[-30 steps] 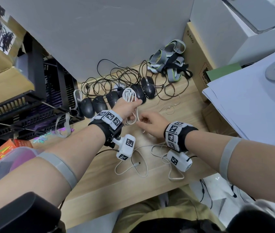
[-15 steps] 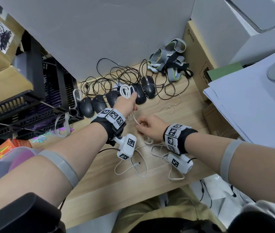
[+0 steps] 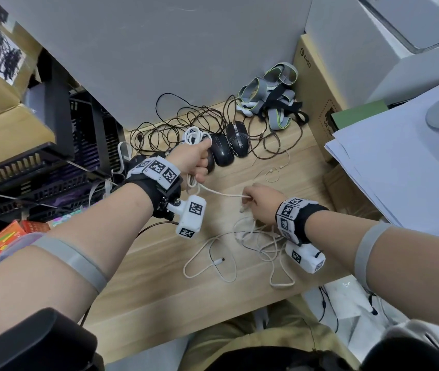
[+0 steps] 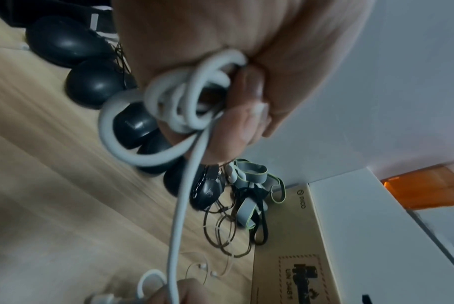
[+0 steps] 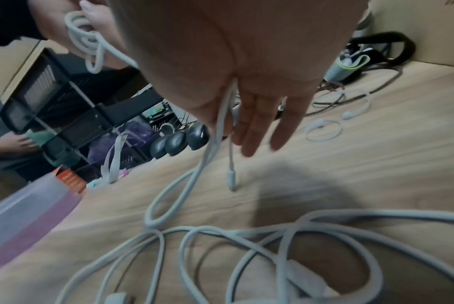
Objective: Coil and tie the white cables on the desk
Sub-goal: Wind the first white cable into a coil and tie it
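My left hand (image 3: 199, 162) grips a small coil of white cable (image 3: 193, 135), held up over the desk (image 3: 280, 167) by the black mice. In the left wrist view the coil's loops (image 4: 184, 102) bunch against my curled fingers. One strand (image 3: 221, 192) runs tight from the coil to my right hand (image 3: 250, 196), which pinches it near its free end. The right wrist view shows that end's plug (image 5: 231, 176) hanging below the right hand (image 5: 249, 115). More loose white cables (image 3: 253, 242) lie tangled on the desk under my right wrist.
Several black mice (image 3: 223, 151) with tangled dark cords (image 3: 186, 124) line the back of the desk. Grey straps (image 3: 272, 103), a cardboard box (image 3: 317, 103) and white papers (image 3: 400, 170) stand right. Black crates (image 3: 52, 156) and a clear tub (image 5: 26, 205) are left. Thin earphones (image 3: 272, 170) lie mid-desk.
My left hand has carried the coil up and away toward the mice. My right hand has slid back along the cable toward me, and the strand between them is now taut.
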Motion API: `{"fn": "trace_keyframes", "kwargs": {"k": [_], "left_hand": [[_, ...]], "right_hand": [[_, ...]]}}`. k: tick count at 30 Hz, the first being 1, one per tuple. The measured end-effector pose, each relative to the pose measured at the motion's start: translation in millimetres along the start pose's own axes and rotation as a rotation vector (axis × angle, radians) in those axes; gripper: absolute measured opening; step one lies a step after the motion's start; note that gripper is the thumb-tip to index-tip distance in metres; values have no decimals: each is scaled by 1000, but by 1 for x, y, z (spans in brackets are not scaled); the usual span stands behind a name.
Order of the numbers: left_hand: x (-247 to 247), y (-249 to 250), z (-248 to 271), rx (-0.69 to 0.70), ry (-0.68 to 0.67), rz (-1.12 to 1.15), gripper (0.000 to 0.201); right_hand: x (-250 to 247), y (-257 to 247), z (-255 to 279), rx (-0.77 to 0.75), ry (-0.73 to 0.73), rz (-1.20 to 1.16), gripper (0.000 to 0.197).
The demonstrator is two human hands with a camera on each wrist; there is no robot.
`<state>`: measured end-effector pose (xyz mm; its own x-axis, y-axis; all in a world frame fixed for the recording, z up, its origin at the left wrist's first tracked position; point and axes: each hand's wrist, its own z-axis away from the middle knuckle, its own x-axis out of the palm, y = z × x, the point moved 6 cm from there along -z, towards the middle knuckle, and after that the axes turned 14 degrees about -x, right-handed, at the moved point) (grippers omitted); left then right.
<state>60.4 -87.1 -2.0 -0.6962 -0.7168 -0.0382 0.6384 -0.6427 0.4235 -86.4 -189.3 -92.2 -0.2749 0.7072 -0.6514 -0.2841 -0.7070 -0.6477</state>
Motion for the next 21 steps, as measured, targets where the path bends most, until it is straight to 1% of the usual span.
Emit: {"fn": "trace_keyframes", "kwargs": {"k": [2, 3, 5, 7, 8, 10, 13, 15, 16, 17, 18, 19, 20, 21], "left_hand": [[-7, 4, 4, -51, -22, -52, 50], [-12, 6, 6, -77, -19, -81, 50], [-20, 8, 10, -130, 2, -148, 50], [-27, 10, 13, -164, 36, -256, 49], [-30, 10, 15, -171, 54, -317, 48], [-35, 10, 16, -183, 78, -414, 46], [-42, 10, 18, -202, 124, -491, 45], [-47, 9, 19, -221, 147, -519, 46], [-49, 9, 18, -232, 151, -522, 46], [-51, 10, 17, -235, 157, -519, 46], [-52, 10, 17, -230, 168, -515, 45], [-53, 12, 17, -219, 188, -523, 45], [-53, 13, 18, -205, 209, -539, 43], [-52, 15, 21, -194, 230, -570, 42]], "right_hand": [[0, 2, 4, -12, 48, -226, 24], [0, 3, 5, -21, 79, -303, 30], [-2, 4, 7, -20, 143, -430, 50], [-5, 6, 7, 37, 222, -611, 65], [-7, 7, 7, 82, 270, -722, 68], [-13, 13, 9, 188, 389, -883, 66], [-24, 22, 17, 348, 562, -941, 48], [-26, 31, 16, 505, 624, -1020, 39], [-24, 34, 16, 581, 601, -1046, 37], [-21, 38, 13, 626, 528, -1052, 38], [-16, 42, 9, 629, 437, -1044, 40], [-12, 45, 7, 607, 387, -1035, 43], [-8, 47, 5, 595, 373, -1059, 44], [-5, 52, 4, 609, 402, -1102, 44]]}}
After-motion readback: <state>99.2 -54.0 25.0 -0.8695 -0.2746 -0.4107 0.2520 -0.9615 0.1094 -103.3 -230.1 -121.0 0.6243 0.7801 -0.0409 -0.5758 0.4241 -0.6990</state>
